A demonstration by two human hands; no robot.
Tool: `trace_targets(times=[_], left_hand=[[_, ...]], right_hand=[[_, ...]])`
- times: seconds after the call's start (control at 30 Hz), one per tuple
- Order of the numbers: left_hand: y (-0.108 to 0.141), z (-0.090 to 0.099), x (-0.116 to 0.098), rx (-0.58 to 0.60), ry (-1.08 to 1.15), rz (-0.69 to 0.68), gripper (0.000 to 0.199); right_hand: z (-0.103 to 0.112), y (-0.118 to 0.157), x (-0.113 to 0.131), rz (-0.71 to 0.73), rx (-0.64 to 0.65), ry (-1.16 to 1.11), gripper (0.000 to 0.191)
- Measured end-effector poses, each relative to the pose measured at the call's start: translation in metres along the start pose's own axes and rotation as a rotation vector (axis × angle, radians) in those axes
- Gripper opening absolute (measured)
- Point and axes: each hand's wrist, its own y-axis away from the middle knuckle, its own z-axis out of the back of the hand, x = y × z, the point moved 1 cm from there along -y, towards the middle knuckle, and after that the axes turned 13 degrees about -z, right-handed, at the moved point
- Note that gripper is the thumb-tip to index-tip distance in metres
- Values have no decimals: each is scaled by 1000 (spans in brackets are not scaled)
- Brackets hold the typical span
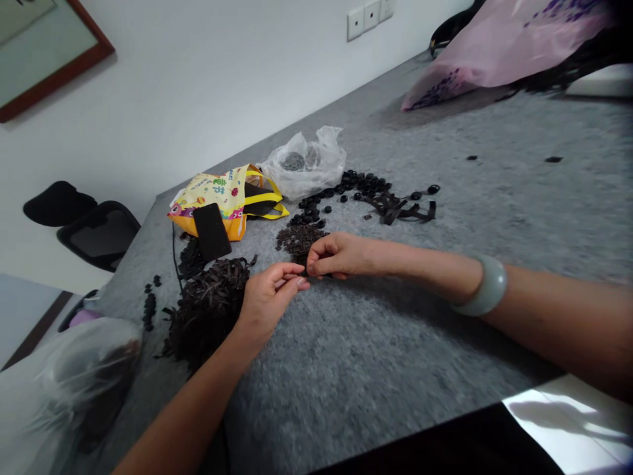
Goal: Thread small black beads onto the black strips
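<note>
My left hand [270, 295] and my right hand [337, 254] meet fingertip to fingertip just above the grey table [346, 369]. Both have thumb and fingers pinched together. Whatever sits between them is small and dark, too small to name. Right behind my right fingers lies a heap of tiny dark brown pieces [291, 239], partly hidden by the hand. Beside my left hand is a large pile of dark fabric-like strips [210, 307]. Black round discs [310, 211] are scattered beyond the brown heap. A jade-coloured bangle [489, 287] circles my right forearm.
A yellow patterned bag [212, 191] has a black phone [211, 232] against it. Behind stands a clear plastic bag [309, 168] with grey contents. Loose black strips [403, 210] lie right of the discs. A pink bag [499, 49] rests far right; another plastic bag [84, 369] is lower left.
</note>
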Motion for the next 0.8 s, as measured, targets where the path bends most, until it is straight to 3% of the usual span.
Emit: trace_targets(times=[0.33, 0.6, 0.8], left_hand=[[-3, -2, 1, -10, 267, 171, 23], [-4, 2, 5, 47, 351, 184, 23], [-6, 3, 5, 7, 379, 204, 22]], right_hand=[[-5, 1, 2, 102, -45, -64, 17], [-3, 1, 0, 35, 80, -136, 20], [-3, -3, -3, 93, 36, -114, 21]])
